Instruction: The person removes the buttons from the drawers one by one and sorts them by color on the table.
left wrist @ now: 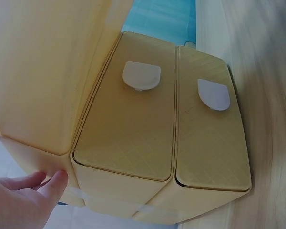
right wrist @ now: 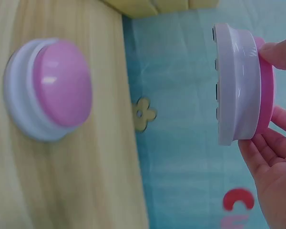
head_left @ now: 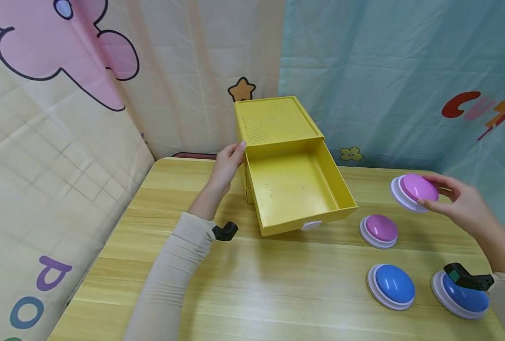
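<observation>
On the table stands a yellow drawer cabinet (head_left: pixel 278 121) with its top drawer (head_left: pixel 299 184) pulled out, showing a bare inside. My left hand (head_left: pixel 228 163) holds the cabinet's left front corner, thumb up at the top edge. In the left wrist view its fingertips (left wrist: pixel 59 179) press against the side wall, beside two closed lower drawers (left wrist: pixel 126 114). My right hand (head_left: pixel 461 201) pinches a pink dome push button (head_left: pixel 418 187) by its dome, raised above the table's right side. The right wrist view shows its white base (right wrist: pixel 236 86) tipped on edge.
A second pink button (head_left: pixel 381 228) lies to the right of the drawer. Two blue buttons (head_left: pixel 394 284) sit nearer me, one partly behind the right wrist's camera (head_left: pixel 467 277). Patterned curtains (head_left: pixel 384 85) hang behind the wooden table (head_left: pixel 278 289) and along its left side.
</observation>
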A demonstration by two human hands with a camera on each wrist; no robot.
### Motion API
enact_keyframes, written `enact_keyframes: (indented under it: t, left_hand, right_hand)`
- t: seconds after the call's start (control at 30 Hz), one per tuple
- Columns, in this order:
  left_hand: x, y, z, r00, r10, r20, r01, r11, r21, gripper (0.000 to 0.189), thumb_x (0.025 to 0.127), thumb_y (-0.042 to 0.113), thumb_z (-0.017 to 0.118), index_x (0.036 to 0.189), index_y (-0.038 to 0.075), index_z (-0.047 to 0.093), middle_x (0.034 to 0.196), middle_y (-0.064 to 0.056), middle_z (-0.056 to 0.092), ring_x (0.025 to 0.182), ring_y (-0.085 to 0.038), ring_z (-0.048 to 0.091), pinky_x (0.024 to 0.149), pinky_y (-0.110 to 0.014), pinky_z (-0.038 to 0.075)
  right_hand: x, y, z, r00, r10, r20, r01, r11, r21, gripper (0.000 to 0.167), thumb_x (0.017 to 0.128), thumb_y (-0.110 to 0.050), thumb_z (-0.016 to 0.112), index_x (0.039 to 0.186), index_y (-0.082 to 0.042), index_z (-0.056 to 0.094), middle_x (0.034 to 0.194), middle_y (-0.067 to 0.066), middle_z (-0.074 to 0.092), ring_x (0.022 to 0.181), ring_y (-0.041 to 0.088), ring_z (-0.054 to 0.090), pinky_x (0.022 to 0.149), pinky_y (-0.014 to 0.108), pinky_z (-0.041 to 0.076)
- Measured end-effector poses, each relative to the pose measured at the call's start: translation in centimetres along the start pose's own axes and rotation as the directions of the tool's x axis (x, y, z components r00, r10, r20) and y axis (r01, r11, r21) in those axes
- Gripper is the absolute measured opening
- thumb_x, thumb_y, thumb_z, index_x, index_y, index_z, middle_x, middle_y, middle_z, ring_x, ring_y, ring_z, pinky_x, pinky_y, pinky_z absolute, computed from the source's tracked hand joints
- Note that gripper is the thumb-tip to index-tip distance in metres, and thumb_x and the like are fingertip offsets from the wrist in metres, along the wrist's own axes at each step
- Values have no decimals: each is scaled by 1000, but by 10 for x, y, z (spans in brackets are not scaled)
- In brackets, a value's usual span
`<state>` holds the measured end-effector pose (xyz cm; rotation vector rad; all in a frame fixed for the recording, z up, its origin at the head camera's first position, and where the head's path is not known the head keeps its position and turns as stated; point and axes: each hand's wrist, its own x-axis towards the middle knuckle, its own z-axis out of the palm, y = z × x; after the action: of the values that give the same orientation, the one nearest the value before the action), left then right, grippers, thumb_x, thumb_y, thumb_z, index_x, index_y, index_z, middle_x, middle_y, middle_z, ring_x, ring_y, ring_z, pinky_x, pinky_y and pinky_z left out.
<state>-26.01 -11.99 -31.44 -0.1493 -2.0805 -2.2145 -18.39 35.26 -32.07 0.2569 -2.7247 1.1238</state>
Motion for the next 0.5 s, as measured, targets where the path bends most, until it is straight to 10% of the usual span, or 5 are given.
enact_keyframes:
  t: [0.27, 0.5]
  left_hand:
    - [1, -1, 0, 1000, 1, 0, -1, 1000, 7, 49, 95, 27, 47, 129, -7, 40, 132, -16, 40, 122, -22, 37, 98, -30, 38]
    - [0, 0, 0, 1000, 0, -1, 0, 1000, 2, 48, 95, 27, 46, 128, -8, 41, 131, -16, 41, 121, -22, 38, 97, -29, 38]
  right_hand:
    - [-25, 53, -1, 992, 122, -17, -122, 992, -33, 61, 84, -20, 65, 131, 5, 36, 108, -16, 39, 88, -13, 36, 64, -2, 37]
    - [-37, 97, 6, 972, 233, 21, -230, 969, -86, 63, 86, -27, 62, 131, 8, 34, 123, 26, 38, 105, 33, 43, 69, 19, 50]
